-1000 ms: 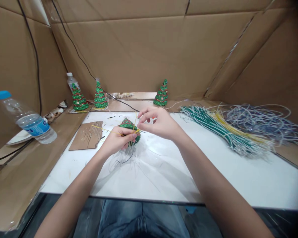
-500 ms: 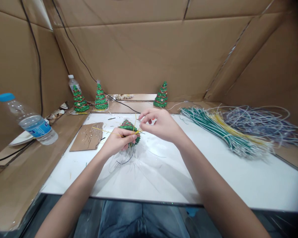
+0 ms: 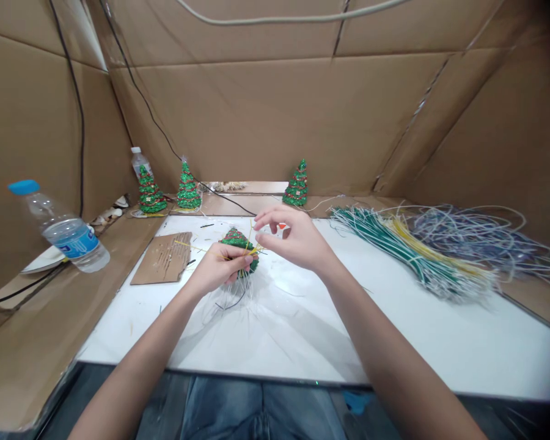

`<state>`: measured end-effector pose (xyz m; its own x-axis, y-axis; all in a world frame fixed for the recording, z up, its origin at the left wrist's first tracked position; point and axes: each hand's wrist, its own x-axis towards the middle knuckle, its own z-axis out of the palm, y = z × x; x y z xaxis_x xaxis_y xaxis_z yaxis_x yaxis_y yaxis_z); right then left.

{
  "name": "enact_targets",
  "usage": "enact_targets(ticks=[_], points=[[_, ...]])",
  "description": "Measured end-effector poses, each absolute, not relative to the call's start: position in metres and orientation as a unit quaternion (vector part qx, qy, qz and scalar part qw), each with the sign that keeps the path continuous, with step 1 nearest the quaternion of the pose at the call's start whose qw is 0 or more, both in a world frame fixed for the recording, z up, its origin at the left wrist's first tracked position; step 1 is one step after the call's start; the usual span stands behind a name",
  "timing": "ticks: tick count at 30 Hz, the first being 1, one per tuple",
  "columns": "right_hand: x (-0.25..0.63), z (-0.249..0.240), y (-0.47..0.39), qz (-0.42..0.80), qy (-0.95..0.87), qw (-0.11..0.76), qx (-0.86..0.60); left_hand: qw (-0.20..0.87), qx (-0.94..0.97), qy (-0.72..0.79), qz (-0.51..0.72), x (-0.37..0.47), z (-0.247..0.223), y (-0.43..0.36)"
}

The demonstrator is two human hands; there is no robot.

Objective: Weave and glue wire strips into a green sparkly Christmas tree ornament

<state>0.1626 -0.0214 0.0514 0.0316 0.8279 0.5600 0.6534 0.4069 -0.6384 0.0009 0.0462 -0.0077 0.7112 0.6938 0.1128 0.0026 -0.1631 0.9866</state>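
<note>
Head view: I had the tree (image 3: 233, 236) right of the card (image 3: 161, 259), left hand (image 3: 219, 265) pinching yellow wire (image 3: 253, 251) over it. Right hand (image 3: 294, 238) fingers curled, couldn't tell if gripping. Three trees (image 3: 189, 188) beyond the card looked done; this one's loose ends seemed unfinished.

Single head cam, worn by the person, looking forward and down from above the near edge of the white tabletop (image 3: 321, 330). Wide field: jeans (image 3: 261, 406) at bottom, cardboard back wall (image 3: 256, 116) filling the top, cardboard side walls at both flanks. Left hand (image 3: 219, 264) and right hand (image 3: 293, 235) sit near mid-frame, forearms (image 3: 394, 336) running up from the bottom edge. Right border falls off dark.
</note>
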Motion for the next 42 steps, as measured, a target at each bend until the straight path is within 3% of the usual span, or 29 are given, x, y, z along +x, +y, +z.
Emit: enact_targets(ticks=[7,16,26,42], points=[[0.146,0.055,-0.027,0.086,-0.685,0.557,-0.463,0.591,0.716,0.248,0.276,0.000,-0.008,0.046],[0.153,0.047,-0.020,0.046,-0.693,0.546,-0.468,0.591,0.714,0.254,0.274,0.000,-0.006,0.045],[0.157,0.041,-0.019,0.084,-0.711,0.473,-0.513,0.596,0.704,0.248,0.297,0.000,0.004,0.041],[0.156,0.039,-0.017,0.079,-0.699,0.471,-0.532,0.600,0.695,0.256,0.303,0.000,0.001,0.043]])
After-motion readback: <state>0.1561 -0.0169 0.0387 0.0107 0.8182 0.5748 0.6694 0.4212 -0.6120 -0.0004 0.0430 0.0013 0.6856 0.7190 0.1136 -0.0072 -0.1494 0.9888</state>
